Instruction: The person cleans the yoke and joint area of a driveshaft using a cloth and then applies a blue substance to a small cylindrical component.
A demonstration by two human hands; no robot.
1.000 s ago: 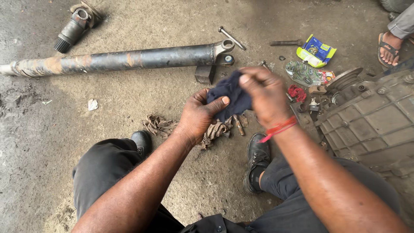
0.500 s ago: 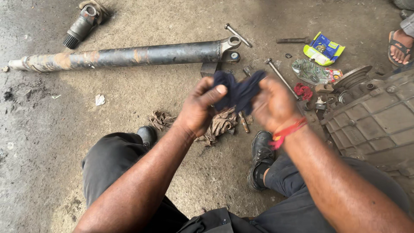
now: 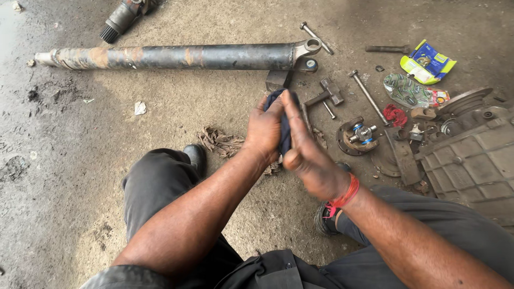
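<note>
- Low in the frame, two bare forearms rise from dark trousers; black shoes rest on the concrete floor (image 3: pixel 64 176) on either side of them.
- At the centre, the left hand (image 3: pixel 265 131) and the right hand (image 3: pixel 310 160) press together around a dark blue cloth (image 3: pixel 284 126). Both are closed on it, the cloth sandwiched between the palms with its top poking out above the fingers. A red thread band (image 3: pixel 345 195) circles the right wrist.
- Just left of the hands lies a crumpled brown rag (image 3: pixel 219 142), touching nothing else.
- Right of centre sit a round flange with a blue-capped cross joint (image 3: pixel 358 134), a hammer (image 3: pixel 324 95) and a long bolt (image 3: pixel 368 97), close together.
- At the right edge is a ribbed metal housing (image 3: pixel 474 163), with small parts and a red rag (image 3: pixel 396 115) beside it.
- Across the upper frame lies a long rusty drive shaft (image 3: pixel 176 56), yoke end to the right; a yellow and blue packet (image 3: pixel 428 61) sits upper right, and a splined stub (image 3: pixel 120 18) upper left.
- Risk, as I judge it: the cloth looks loosely bunched, so a slackened squeeze could drop it onto the gritty floor and pick up dirt; the loose parts lie near the right shoe, where a shifted foot could scatter them.
</note>
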